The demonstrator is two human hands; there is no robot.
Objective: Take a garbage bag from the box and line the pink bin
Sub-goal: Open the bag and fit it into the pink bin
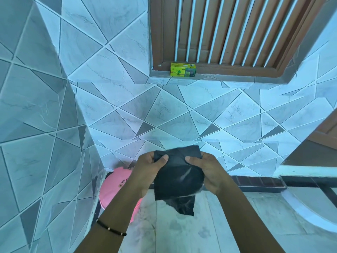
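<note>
Both hands pinch a folded black garbage bag (177, 172) at chest height: the left hand (147, 168) grips its upper left corner, the right hand (206, 170) its right edge, thumbs on top. The bag seems already out of the box, and the step in hand looks like unfolding it; next it must be shaken open and its mouth found. The pink bin (113, 187) stands below on the floor, partly behind the left forearm, against the tiled wall. Farther off, the green box (182, 69) sits on the window ledge.

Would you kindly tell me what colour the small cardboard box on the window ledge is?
The small cardboard box is yellow-green with a darker green right end, seen in the head view.
</note>
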